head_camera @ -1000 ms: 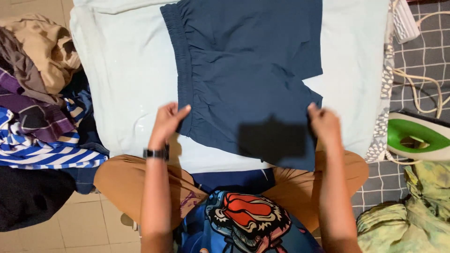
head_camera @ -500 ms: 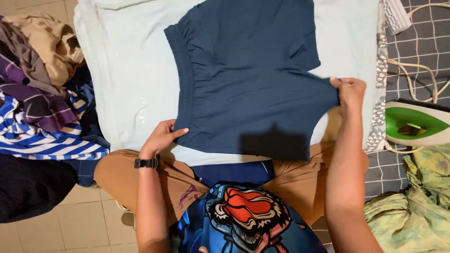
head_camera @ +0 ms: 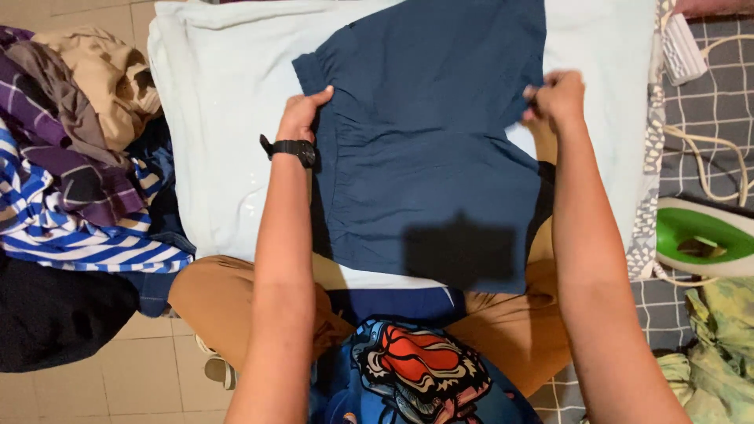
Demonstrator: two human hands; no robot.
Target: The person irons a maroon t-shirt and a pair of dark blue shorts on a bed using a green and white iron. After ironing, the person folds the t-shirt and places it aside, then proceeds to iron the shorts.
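Clothes (head_camera: 63, 157) heaped left of the navy shorts (head_camera: 428, 149), stripes on top. Left hand (head_camera: 302, 114) presses the shorts' waistband, fingers closed on its edge. Shorts lie flat on a pale sheet (head_camera: 220, 118). Right hand (head_camera: 554, 98) pinches the leg hem, fingers shut. Green iron (head_camera: 703, 239) sits farther right, cord (head_camera: 707, 149) beside it.

I see navy blue shorts (head_camera: 428, 149) on a pale mint sheet (head_camera: 220, 118); at nine o'clock a blue-and-white striped shirt (head_camera: 55, 228), at three o'clock a green-and-white iron (head_camera: 703, 239) on grey checked cloth (head_camera: 722, 102).
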